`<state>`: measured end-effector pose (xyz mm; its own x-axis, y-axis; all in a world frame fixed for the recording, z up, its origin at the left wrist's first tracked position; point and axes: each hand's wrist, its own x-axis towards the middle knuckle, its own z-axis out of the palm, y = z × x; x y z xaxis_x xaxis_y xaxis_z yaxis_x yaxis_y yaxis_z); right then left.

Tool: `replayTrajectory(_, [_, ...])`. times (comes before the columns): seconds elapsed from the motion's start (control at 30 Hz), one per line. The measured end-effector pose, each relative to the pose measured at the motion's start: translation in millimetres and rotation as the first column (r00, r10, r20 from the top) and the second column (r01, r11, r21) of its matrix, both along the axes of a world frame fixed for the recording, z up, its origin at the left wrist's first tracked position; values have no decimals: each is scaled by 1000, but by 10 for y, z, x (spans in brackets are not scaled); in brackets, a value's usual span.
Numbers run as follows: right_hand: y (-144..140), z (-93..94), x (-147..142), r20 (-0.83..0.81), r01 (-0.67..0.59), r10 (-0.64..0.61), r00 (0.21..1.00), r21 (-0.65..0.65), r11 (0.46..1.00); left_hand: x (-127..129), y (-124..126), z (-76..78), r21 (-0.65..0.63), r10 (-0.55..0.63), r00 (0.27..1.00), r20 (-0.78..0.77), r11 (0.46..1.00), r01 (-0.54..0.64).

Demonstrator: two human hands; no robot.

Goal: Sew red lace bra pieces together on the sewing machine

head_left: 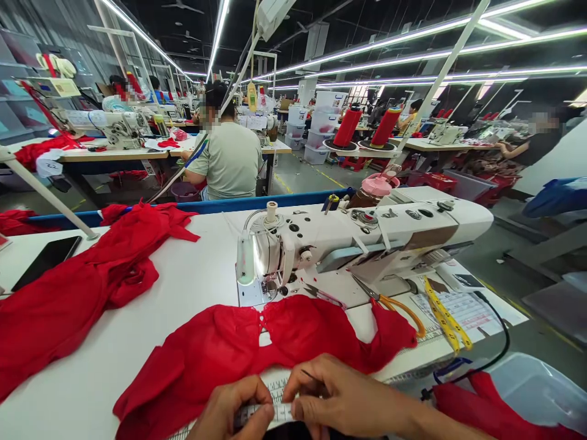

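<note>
Both hands meet at the near table edge on one strip of white measuring tape (pixel 277 403): the left hand (pixel 233 412) pinches it between thumb and curled fingers, and the right hand (pixel 342 397) pinches it just beside, with one thin dark needle-like tool (pixel 308 374) poking out above its fingers. The tape lies against the near hem of one red garment (pixel 257 348) spread flat on the white table (pixel 197 275) below the needle of one white sewing machine (pixel 348 238). Right of the garment rest one pair of orange-handled scissors (pixel 394 304) and one yellow measuring tape (pixel 444 318). To the left sit a second heap of red fabric (pixel 82 287) and one dark phone (pixel 46 261). Behind the machine stand two red thread cones (pixel 367 126). One seated person in a pale shirt (pixel 229 159) works at the next table.
</note>
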<state>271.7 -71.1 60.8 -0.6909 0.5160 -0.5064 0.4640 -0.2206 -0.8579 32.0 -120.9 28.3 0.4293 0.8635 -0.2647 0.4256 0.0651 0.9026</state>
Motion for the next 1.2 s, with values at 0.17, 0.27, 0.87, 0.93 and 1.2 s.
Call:
replayTrajectory(0.17, [91, 137, -4, 0, 75, -81, 997, 399, 914, -250, 31, -224, 656, 197, 977, -85, 749, -94])
replayTrajectory(0.27, [163, 214, -14, -149, 172, -128, 981, 338, 925, -380, 88, -366, 856, 191, 971, -145, 516, 26])
replayTrajectory(0.87, [353, -278, -30, 170, 198, -327, 930, 516, 833, -278, 265, -422, 909, 259, 874, -412, 174, 378])
replayTrajectory(0.93, [362, -289, -19, 163, 210, -334, 928, 512, 833, -278, 274, -438, 904, 252, 870, -425, 163, 394])
replayTrajectory(1.2, [374, -318, -1, 162, 231, -363, 918, 527, 818, -308, 249, -496, 858, 234, 827, -511, 192, 476])
